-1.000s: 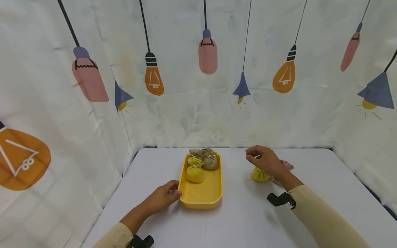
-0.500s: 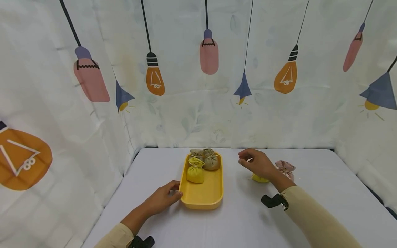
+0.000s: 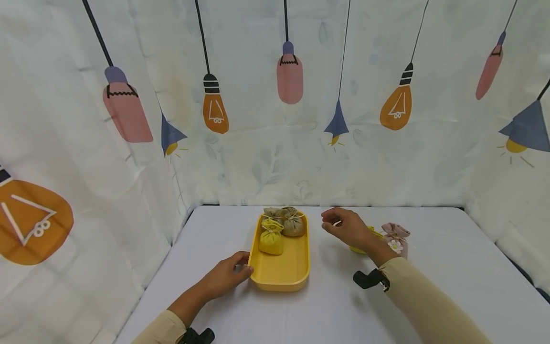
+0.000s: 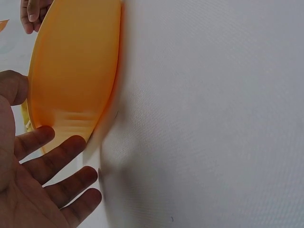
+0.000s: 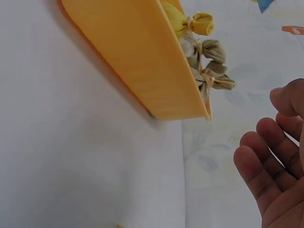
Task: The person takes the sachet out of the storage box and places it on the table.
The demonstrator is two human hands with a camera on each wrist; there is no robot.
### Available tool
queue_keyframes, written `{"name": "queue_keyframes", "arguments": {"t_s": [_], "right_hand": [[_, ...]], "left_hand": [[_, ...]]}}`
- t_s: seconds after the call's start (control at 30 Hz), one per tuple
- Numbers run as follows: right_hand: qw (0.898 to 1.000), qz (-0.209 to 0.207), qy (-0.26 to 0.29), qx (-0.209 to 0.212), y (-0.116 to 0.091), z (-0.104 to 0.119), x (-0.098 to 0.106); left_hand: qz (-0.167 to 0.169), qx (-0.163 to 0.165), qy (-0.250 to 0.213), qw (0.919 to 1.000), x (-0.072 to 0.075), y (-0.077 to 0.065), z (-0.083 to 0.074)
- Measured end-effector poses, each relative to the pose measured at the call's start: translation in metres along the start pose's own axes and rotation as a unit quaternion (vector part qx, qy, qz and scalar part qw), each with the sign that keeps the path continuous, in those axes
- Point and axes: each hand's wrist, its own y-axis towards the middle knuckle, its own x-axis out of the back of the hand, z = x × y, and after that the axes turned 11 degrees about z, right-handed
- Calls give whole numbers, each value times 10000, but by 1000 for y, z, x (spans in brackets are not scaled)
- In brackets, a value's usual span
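Note:
A yellow tray (image 3: 279, 279) stands on the white table, holding a bright yellow cloth pouch (image 3: 271, 241) and two greyish-beige tied pouches (image 3: 293, 225) at its far end. My left hand (image 3: 225, 274) rests against the tray's left side. In the left wrist view its thumb (image 4: 16, 88) touches the rim, and the other fingers lie loosely spread along the outer wall. Right of the tray hovers my right hand (image 3: 345, 229), holding nothing, its fingers loosely bent. Behind that wrist are a partly hidden yellow pouch (image 3: 373, 231) and a pink pouch (image 3: 395, 233) with a white flower.
The white tablecloth (image 3: 335, 306) covers the table around the tray. Hanging fabric printed with lamps and bulbs (image 3: 275, 157) closes off the back and both sides. Each wrist carries a black camera mount (image 3: 370, 279).
My right hand has moved left toward the tray, uncovering the pink pouch and its flower. The left hand stays at the tray's side, and the pouches have not moved.

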Motion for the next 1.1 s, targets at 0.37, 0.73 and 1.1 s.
{"name": "queue_keyframes", "arguments": {"t_s": [0.37,0.73,1.1], "right_hand": [[9999,28,128,-3,9,4,-12],[9999,116,95,-35,17,15,-21],[9994,231,101,241,26,18,-34]], "left_hand": [[16,9,2,10000,0,1,1],[1,-32,6,10000,1,1,1],[8,-89,10,10000,0,1,2]]}}
